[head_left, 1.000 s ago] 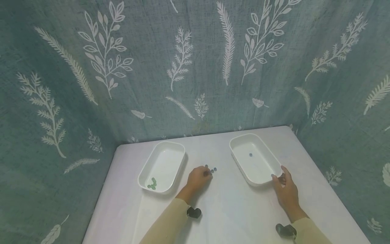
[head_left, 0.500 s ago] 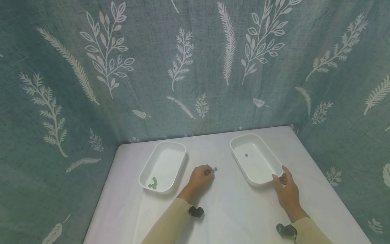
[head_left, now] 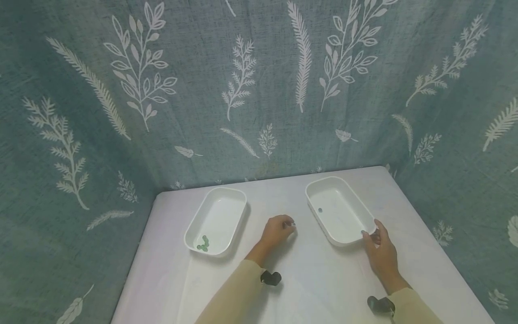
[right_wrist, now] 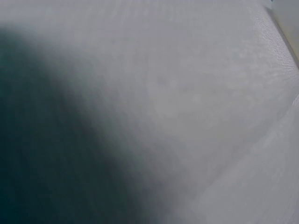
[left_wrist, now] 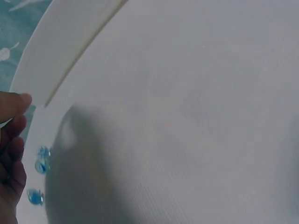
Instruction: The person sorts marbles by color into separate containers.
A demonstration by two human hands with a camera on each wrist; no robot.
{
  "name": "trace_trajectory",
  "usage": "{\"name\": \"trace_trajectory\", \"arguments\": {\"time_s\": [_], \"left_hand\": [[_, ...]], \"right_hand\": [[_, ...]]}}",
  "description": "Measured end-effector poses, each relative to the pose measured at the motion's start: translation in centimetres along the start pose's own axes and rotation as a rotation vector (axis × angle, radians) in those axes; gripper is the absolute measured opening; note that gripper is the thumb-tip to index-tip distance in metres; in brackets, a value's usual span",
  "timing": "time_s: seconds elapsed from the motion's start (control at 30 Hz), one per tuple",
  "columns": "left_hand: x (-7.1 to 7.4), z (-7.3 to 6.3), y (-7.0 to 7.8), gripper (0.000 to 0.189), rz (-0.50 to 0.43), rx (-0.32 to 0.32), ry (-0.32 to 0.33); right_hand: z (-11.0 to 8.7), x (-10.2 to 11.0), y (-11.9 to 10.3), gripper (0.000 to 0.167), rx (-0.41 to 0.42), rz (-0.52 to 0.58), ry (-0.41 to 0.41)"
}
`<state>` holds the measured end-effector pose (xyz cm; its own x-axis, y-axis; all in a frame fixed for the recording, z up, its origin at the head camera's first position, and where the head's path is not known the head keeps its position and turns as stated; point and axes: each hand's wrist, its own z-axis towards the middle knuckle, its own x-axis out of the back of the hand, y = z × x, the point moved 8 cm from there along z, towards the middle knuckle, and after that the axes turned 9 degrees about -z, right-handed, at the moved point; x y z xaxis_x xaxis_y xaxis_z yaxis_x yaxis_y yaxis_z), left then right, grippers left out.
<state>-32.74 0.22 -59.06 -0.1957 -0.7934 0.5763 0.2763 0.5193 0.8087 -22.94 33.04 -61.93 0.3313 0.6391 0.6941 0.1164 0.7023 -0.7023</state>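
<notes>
Blue beads (left_wrist: 42, 165) | on table (head_left: 315, 279) beside left hand (head_left: 276, 231), its 3 o'clock, left nearer; pinch there can't be told | right tray (head_left: 344, 216) at beads' 2 o'clock, rim gripped by right hand (head_left: 381, 255)

A bare strip of white desk (head_left: 319, 288) opens between the forearms. Left fingers (head_left: 286, 218) and small translucent blue beads (left_wrist: 35, 197) obstruct the gap between the walled white rectangular left tray (head_left: 220, 216) and matching right tray (head_left: 341, 213); right fingers (head_left: 379, 227) block that tray's near corner. Green leaf-patterned fabric (head_left: 267, 94) closes the back.
</notes>
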Motion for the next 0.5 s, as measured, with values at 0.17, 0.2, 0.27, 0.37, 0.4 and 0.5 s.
{"name": "trace_trajectory", "arguments": {"time_s": [0.17,0.2,0.27,0.37,0.4,0.5], "left_hand": [[-0.8,0.3,1.3,0.016,0.016,-0.015,-0.01],[-0.9,0.4,1.6,0.016,0.021,-0.016,-0.015],[-1.1,0.6,2.1,0.016,0.033,-0.026,-0.019],[-1.1,0.8,3.1,0.015,0.045,-0.048,-0.012],[-1.1,0.9,3.4,0.015,0.05,-0.052,-0.009],[-1.2,1.1,4.1,0.016,0.051,-0.047,-0.002]], "right_hand": [[0.0,0.0,0.1,0.069,0.002,-0.001,-0.001],[0.0,0.0,0.1,0.069,0.002,-0.002,-0.002],[0.0,0.0,0.2,0.069,-0.003,-0.004,-0.004],[0.1,0.0,0.2,0.07,-0.006,-0.009,-0.008],[0.1,0.0,0.2,0.07,-0.006,-0.01,-0.008],[0.0,0.0,0.2,0.069,-0.004,-0.011,-0.007]]}}
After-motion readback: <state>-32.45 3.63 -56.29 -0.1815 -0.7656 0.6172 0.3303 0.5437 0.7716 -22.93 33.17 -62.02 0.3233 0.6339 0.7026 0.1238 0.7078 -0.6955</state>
